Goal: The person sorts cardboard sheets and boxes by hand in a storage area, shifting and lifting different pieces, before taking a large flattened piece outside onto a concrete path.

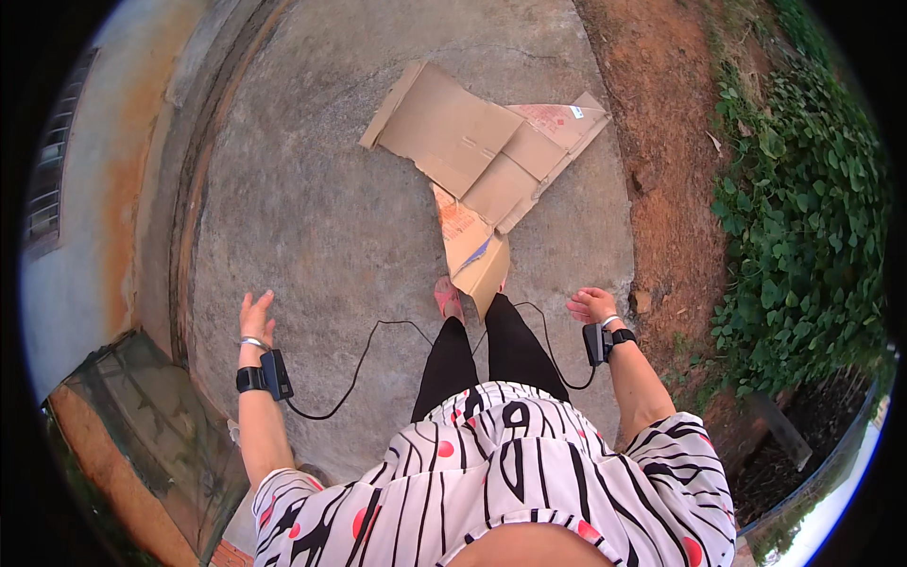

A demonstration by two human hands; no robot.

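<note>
Flattened cardboard sheets lie overlapping on the concrete ahead of my feet. One printed cardboard piece reaches back to my pink shoes, partly covering one of them. My left hand is held out to the left above the ground, its fingers apart and holding nothing. Out to the right, my right hand hangs in the air with its fingers slightly bent, and nothing shows in it. Neither hand touches the cardboard. Each wrist wears a strapped dark device, and black cables run from both towards my legs.
Concrete paving surrounds the cardboard. A stained wall with a shallow gutter at its foot stands on the left, near a dark net cover. Bare reddish soil and leafy green plants border the right side.
</note>
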